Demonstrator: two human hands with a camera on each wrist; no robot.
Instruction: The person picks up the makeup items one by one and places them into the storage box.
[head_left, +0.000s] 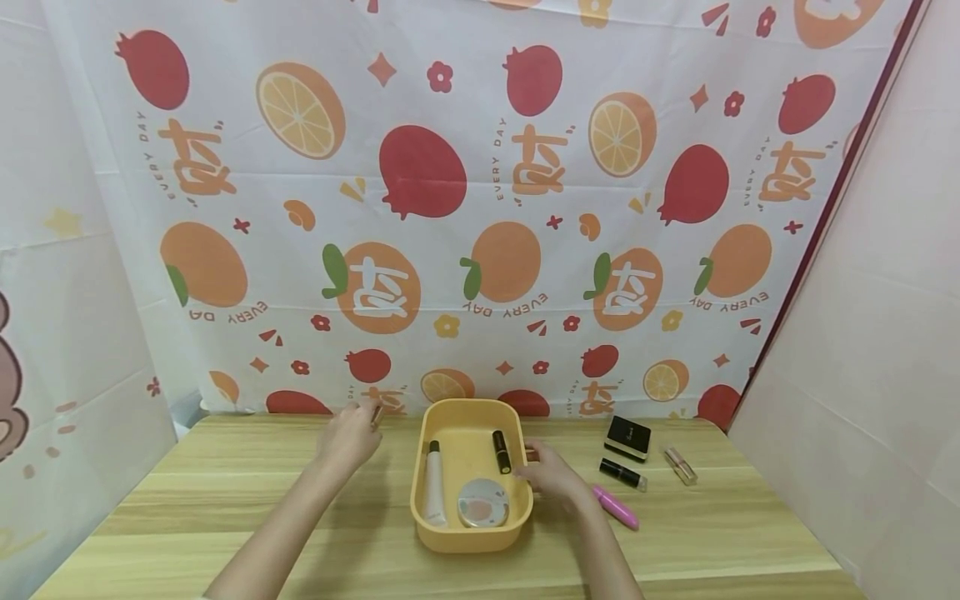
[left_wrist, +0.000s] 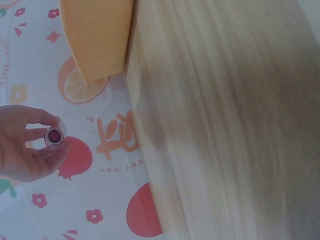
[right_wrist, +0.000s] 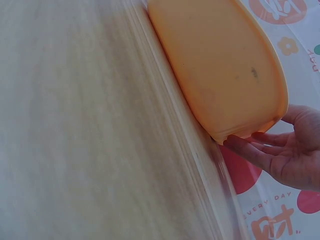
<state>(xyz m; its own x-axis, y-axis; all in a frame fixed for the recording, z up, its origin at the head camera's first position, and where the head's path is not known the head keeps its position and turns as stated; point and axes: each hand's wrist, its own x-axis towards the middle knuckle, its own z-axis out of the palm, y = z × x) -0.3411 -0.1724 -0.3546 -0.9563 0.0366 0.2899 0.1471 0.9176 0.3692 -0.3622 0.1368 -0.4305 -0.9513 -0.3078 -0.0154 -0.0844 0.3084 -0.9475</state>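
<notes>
My left hand [head_left: 348, 437] is raised over the table, left of a yellow storage bin [head_left: 468, 542]. It pinches a small clear tube with a dark red round end [left_wrist: 55, 136], probably a lip cosmetic, between thumb and fingers. At the bin's right side is my right hand [head_left: 553, 473], its thumb over the rim and its fingers [right_wrist: 245, 150] against the outer wall. Inside the bin lie a white squeeze tube [head_left: 435, 487] with a black cap, a black lipstick tube [head_left: 502, 452] and a round compact [head_left: 483, 503].
Right of the bin, on the wooden table [head_left: 225, 492], lie a black square compact [head_left: 627, 437], a black lipstick tube [head_left: 621, 472], a pink tube [head_left: 617, 508] and a small clear-and-gold tube [head_left: 680, 465]. A fruit-print curtain [head_left: 480, 333] hangs along the back edge.
</notes>
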